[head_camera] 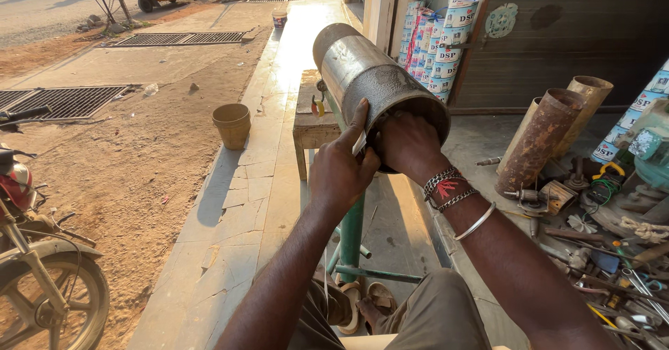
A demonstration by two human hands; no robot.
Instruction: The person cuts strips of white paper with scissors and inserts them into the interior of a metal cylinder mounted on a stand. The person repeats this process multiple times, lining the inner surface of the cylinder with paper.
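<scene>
My left hand [339,172] is pressed against the near rim of the grey steel cylinder [369,78], thumb stretched up along its edge, fingers curled round a thin pale strip [360,143] at the mouth. I cannot tell what the strip is. My right hand [406,144] is bunched at the same opening, fingertips tucked inside the rim and hidden, so I cannot tell what they pinch.

The cylinder lies straight ahead of both hands and slightly above them, on top of a green metal stand [352,235]. Its long axis runs away from me, tilting up and to the left: the open near end faces my hands, the far end points toward the sunlit pavement. Both hands touch the near end; the right sits more squarely over the mouth.

Further out, two rusty pipes [547,137] lean to my right above a scatter of tools, and a tan bucket [232,123] stands on the dirt to my left.
</scene>
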